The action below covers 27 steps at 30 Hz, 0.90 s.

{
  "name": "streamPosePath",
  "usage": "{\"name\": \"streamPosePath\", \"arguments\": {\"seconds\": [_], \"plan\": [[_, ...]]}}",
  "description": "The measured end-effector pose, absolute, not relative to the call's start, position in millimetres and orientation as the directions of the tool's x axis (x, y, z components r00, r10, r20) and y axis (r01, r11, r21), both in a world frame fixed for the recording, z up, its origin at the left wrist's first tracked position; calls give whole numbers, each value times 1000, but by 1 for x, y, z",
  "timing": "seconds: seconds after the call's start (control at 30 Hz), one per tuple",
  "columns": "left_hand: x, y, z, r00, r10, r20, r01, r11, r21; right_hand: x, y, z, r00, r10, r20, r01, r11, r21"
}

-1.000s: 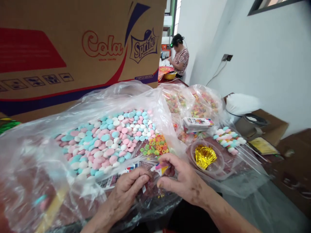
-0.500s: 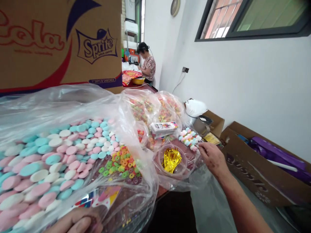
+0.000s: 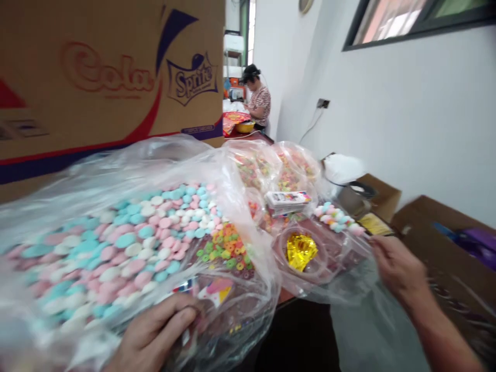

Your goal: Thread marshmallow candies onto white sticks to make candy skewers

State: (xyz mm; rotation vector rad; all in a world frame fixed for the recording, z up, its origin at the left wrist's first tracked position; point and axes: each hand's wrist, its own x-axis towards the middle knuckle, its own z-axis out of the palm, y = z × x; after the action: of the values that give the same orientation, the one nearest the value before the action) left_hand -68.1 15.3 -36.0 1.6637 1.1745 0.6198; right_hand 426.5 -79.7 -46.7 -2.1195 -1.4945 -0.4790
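Note:
My left hand (image 3: 158, 330) is closed in a pinch at the lower left, on the near edge of a clear plastic bag with a colourful print (image 3: 217, 290). Around it lie pink, white and blue candies (image 3: 127, 243) in a large clear bag, and small ring candies (image 3: 227, 248). On the right, my right hand (image 3: 399, 266) has thumb and fingers pressed together at the near end of a pastel candy skewer (image 3: 337, 218); its stick is hardly visible. Between the hands, a round clear tub (image 3: 324, 258) holds gold foil ties (image 3: 300, 251).
A big cardboard box (image 3: 116, 111) stands at the back left. Bags of ring candies (image 3: 258, 165) and a stack of printed cards (image 3: 287, 200) lie mid-table. A mug (image 3: 354, 199) and open cartons (image 3: 437, 248) are at the right. Another person (image 3: 258, 101) works farther back.
The view has swung left, so everything sits farther right. My right hand has drawn slightly right and nearer, and the candy skewer has shifted with it. More of my left hand shows.

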Motion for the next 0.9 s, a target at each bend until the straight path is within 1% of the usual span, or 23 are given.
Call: {"name": "streamPosePath", "arguments": {"seconds": [0.03, 0.1, 0.17, 0.27, 0.33, 0.4, 0.47, 0.57, 0.73, 0.9], "plan": [[-65, 15, -29, 442, 886, -140, 419, -66, 906, 423, -83, -40, 336, 760, 557, 940, -230, -252], [-60, 16, -22, 498, 857, -136, 343, -50, 938, 407, -86, -26, 324, 753, 572, 926, -128, -356], [-58, 16, -21, 531, 834, -152, 262, 9, 965, 383, -83, -12, 226, 776, 588, 918, 32, -395], [-56, 15, -23, 559, 809, -182, 181, 95, 979, 340, -69, 6, 4, 794, 608, 892, 272, -360], [-55, 13, -22, 572, 798, -188, 144, 128, 981, 317, -57, 14, -140, 772, 620, 857, 408, -315], [-53, 11, -20, 587, 787, -192, 115, 154, 981, 301, -45, 19, -240, 726, 645, 822, 505, -263], [-52, 10, -18, 595, 781, -189, 91, 168, 982, 293, -37, 22, -295, 683, 668, 797, 562, -222], [-54, 10, -18, 596, 780, -189, 57, 194, 979, 290, -32, 23, -345, 660, 667, 766, 608, -206], [-56, 9, -21, 595, 780, -194, 14, 231, 973, 294, -34, 24, -346, 668, 659, 772, 601, -204], [-55, 10, -23, 600, 769, -218, 37, 245, 969, 296, -34, 25, -388, 628, 675, 775, 618, -129]]}}
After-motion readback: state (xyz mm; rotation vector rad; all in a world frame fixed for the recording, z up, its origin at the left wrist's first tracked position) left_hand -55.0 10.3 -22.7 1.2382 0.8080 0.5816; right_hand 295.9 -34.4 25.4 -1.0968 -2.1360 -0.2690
